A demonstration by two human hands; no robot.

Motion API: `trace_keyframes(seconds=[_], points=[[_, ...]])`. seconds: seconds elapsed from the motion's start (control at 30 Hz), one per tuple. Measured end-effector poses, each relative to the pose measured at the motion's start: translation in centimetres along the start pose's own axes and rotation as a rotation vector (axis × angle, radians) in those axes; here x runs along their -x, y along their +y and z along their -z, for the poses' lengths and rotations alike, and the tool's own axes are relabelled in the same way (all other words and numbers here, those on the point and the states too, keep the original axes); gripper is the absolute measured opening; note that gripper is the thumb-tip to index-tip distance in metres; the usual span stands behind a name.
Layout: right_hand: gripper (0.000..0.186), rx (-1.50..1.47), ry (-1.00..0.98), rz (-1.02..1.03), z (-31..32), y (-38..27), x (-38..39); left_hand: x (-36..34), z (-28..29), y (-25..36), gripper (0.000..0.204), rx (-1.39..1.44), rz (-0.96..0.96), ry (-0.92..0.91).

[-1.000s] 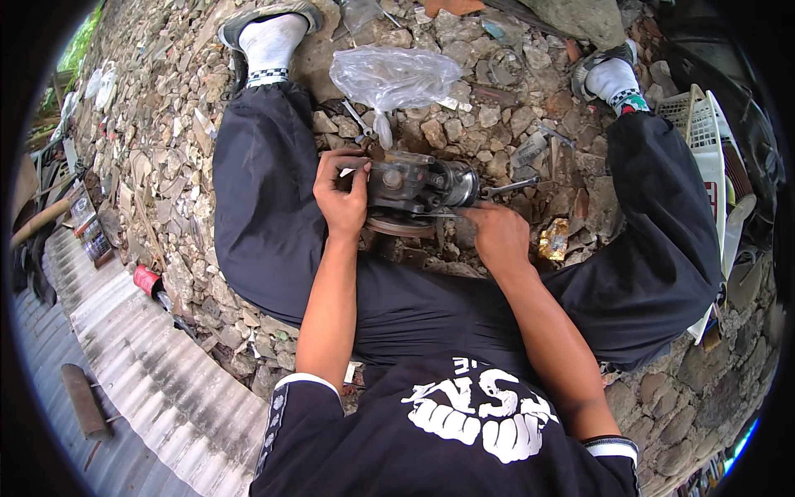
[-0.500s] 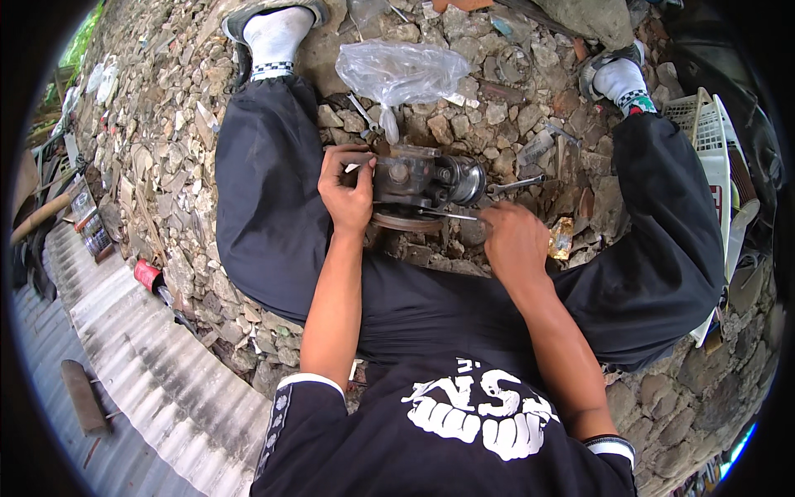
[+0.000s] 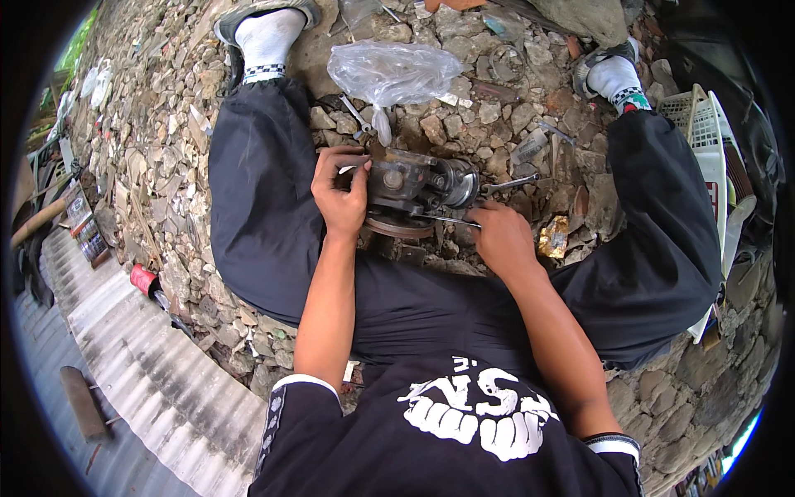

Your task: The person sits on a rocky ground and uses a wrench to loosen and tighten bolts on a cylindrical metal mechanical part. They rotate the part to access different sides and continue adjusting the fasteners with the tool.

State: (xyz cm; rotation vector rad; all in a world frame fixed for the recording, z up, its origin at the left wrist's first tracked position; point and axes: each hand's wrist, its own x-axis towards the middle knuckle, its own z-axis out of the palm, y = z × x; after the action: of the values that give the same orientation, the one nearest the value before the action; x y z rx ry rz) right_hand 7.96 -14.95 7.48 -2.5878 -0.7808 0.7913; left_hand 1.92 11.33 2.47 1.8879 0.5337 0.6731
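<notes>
On loose, angular grey-brown stones around the hands, the dark metal assembly with a round silver end lies between them; it could be rolled if the left hand's thumb-and-finger grip were loosened, and the thin silver metal rod, pinched by the right hand, could be slipped. Since half a second ago, the rod has been tilted slightly more.

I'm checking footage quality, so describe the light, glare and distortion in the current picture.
In the head view, soft daylight lights the stony ground, white glints streak the clear plastic bag, and the dark metal assembly loses detail in its recesses; in that same view, fisheye distortion bows the pale corrugated sheet near the left rim.
</notes>
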Motion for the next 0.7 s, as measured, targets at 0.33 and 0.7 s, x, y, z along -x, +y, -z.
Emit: trace_keyframes(seconds=[0.33,0.7], points=[[0.024,-0.289,0.252,0.348,0.8,-4.7,1.5,-0.1,0.0,0.0,0.009,0.014,-0.015,-0.020],[0.015,-0.237,0.212,0.026,-0.4,-1.5,1.6,0.1,-0.1,0.2,0.009,0.023,0.029,-0.019]])
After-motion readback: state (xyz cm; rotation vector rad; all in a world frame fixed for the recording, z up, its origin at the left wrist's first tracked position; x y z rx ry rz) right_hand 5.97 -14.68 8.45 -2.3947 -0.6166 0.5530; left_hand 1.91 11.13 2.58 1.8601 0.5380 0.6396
